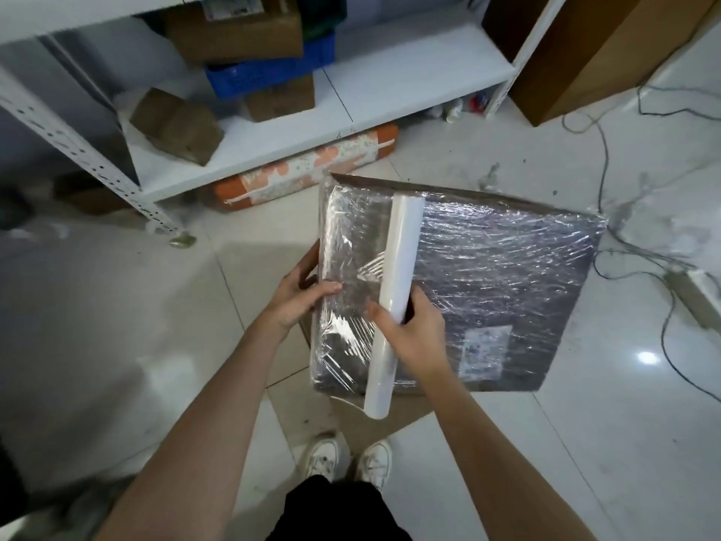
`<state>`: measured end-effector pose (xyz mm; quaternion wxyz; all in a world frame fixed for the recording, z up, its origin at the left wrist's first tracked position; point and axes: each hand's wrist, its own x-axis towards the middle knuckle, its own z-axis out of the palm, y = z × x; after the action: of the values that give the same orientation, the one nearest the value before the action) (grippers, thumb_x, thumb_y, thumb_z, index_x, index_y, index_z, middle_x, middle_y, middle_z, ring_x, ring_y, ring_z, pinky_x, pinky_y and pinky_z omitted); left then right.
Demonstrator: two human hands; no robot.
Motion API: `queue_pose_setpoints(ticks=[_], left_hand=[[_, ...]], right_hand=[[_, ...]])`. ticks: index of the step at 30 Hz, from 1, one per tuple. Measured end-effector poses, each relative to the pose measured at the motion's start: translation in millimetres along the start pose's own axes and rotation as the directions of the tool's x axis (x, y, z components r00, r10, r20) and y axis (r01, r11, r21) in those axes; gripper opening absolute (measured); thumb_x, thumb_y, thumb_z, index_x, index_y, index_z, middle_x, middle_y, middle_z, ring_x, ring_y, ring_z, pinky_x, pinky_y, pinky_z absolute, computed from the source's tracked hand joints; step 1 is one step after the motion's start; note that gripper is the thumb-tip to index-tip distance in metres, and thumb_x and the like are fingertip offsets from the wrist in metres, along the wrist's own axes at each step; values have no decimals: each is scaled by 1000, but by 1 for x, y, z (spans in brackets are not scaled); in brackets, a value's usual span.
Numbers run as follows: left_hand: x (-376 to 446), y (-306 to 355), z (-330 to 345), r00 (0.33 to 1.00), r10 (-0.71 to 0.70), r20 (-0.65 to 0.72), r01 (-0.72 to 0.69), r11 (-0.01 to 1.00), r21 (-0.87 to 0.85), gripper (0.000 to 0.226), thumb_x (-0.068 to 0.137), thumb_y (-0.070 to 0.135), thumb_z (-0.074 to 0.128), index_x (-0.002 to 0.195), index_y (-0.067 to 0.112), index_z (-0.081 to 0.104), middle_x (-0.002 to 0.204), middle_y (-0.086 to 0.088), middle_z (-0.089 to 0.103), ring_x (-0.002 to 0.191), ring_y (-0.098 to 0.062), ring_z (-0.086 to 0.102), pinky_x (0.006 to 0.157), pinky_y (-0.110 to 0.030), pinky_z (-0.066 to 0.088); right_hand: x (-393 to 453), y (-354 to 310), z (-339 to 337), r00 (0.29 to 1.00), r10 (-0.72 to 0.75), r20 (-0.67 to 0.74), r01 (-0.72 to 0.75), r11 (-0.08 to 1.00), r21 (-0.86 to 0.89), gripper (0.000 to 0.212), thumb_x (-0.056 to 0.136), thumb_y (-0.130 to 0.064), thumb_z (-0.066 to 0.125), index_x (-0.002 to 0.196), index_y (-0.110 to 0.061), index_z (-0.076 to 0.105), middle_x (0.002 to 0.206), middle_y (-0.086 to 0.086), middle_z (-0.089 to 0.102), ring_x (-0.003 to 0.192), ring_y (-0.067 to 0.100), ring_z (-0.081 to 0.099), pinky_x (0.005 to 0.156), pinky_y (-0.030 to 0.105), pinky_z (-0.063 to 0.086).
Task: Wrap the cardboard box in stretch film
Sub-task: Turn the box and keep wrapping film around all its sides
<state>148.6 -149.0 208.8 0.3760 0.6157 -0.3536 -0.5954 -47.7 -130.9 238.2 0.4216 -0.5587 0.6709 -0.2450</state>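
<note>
The cardboard box [487, 275], already covered with shiny film, is being held above the tiled floor [117, 306]. Its left edge is being gripped by the left hand [298, 296], fingers closed around it. The white film roll [394, 302] is being clasped by the right hand [411, 333] and is lying across the box top.

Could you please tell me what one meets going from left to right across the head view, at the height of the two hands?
Tiled floor → left hand on the box's left edge → stretch film roll → right hand gripping the roll → film-covered top of the cardboard box → black cables on the floor.
</note>
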Motion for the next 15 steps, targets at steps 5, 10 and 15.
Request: queue_pose_setpoints(ticks=[5, 10, 15], left_hand=[[6, -27, -15, 999, -32, 2, 32, 999, -25, 74, 81, 9, 67, 141, 39, 37, 122, 10, 58, 90, 10, 62, 65, -12, 51], [5, -47, -24, 999, -33, 33, 36, 995, -93, 73, 83, 6, 63, 144, 36, 35, 130, 9, 57, 112, -7, 57, 73, -13, 51], [-3, -38, -22, 999, 50, 2, -49, 986, -157, 89, 75, 31, 74, 147, 40, 23, 150, 2, 35, 137, -15, 34, 105, -28, 38]], right_hand=[[-5, 10, 22, 1000, -19, -2, 19, 1000, 7, 40, 71, -47, 74, 95, -21, 54, 82, -8, 63, 75, 8, 63, 65, 32, 54], [-10, 14, 41, 998, -32, -46, 31, 999, -39, 43, 70, -47, 75, 92, -25, 46, 78, -17, 56, 71, 1, 58, 60, 24, 49], [-12, 14, 45, 993, -36, -109, 34, 999, -22, 48, 70, -45, 76, 94, -24, 41, 81, -14, 56, 73, 5, 60, 60, 29, 51]])
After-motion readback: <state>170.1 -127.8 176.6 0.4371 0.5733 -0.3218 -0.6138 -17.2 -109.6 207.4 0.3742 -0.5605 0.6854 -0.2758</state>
